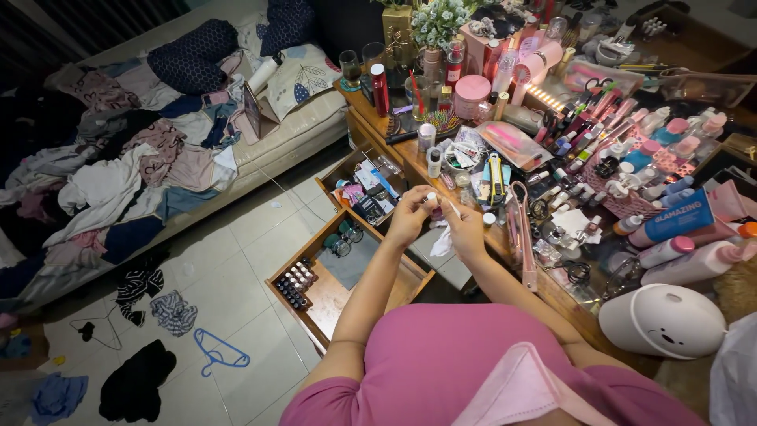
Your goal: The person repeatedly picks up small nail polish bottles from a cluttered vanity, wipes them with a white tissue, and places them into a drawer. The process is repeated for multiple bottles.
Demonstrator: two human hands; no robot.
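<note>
Pink mask (516, 386) nearest, then both hands, left hand (408, 218) and right hand (465, 233), pinched on small bottle (431, 200) toward twelve o'clock—probably light, slick, likely fragile; best held around its body.

Open drawers (347, 276) left of dressing table (410, 158)

The small bottle (432, 200) is mostly covered by both hands' fingers, its contents unreadable; the white dome-shaped device (662, 319) partly hides the table edge at lower right.

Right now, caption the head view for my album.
Both hands hold a small bottle above open drawers beside a cluttered vanity.
</note>
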